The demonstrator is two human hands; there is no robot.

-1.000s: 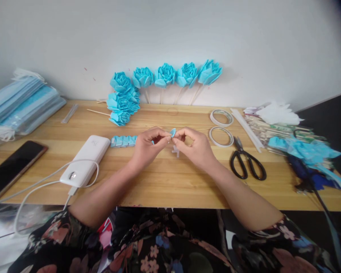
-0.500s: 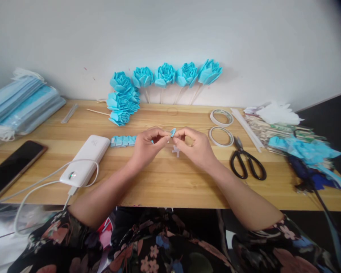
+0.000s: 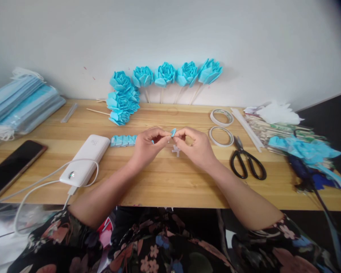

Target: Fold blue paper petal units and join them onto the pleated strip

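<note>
A small folded blue piece, like a petal [image 3: 173,132], is pinched between both hands above the middle of the table. My left hand [image 3: 150,143] grips its left side between thumb and forefinger. From the right, my right hand [image 3: 193,146] pinches the same piece, its fingers curled. Just below the fingertips, small whitish strips [image 3: 176,151] lie crossed on the wood. Beside my left hand runs a row of folded blue pieces [image 3: 123,141], partly hidden by that hand.
Several blue flowers on sticks [image 3: 165,75] lean on the wall; more are heaped at left [image 3: 121,100]. Tape rolls [image 3: 221,137], black-handled scissors [image 3: 247,163] and a stick pile [image 3: 272,131] lie right. A power bank [image 3: 85,161], phone [image 3: 14,167] and face masks [image 3: 25,102] are left.
Almost nothing differs. Both hands keep their pinch on the small blue piece, and the view has shifted very slightly.
</note>
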